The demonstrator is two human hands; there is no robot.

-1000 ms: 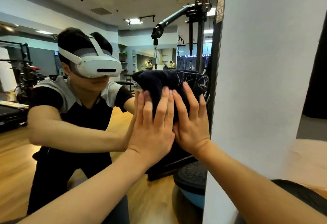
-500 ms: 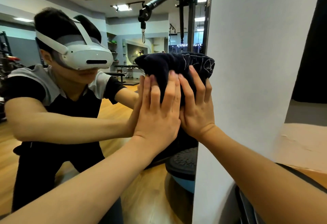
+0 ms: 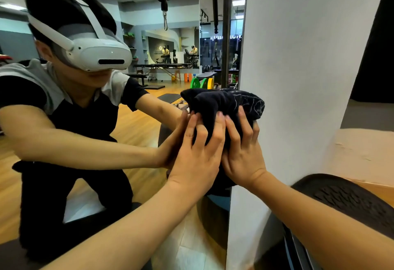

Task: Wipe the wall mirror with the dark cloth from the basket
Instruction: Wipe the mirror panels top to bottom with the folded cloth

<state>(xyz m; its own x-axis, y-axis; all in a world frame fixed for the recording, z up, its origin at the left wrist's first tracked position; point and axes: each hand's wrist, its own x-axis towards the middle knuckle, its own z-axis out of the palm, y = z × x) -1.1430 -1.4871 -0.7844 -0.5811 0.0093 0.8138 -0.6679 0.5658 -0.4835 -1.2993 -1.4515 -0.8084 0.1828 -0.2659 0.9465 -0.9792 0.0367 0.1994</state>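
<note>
right: white wall (image 3: 309, 77) edge blocks | left: mirror (image 3: 149, 120) glass open

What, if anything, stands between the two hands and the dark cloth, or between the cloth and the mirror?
Nothing visible. The left hand and right hand press directly on the dark cloth, which lies bunched against the mirror near its right edge.
</note>
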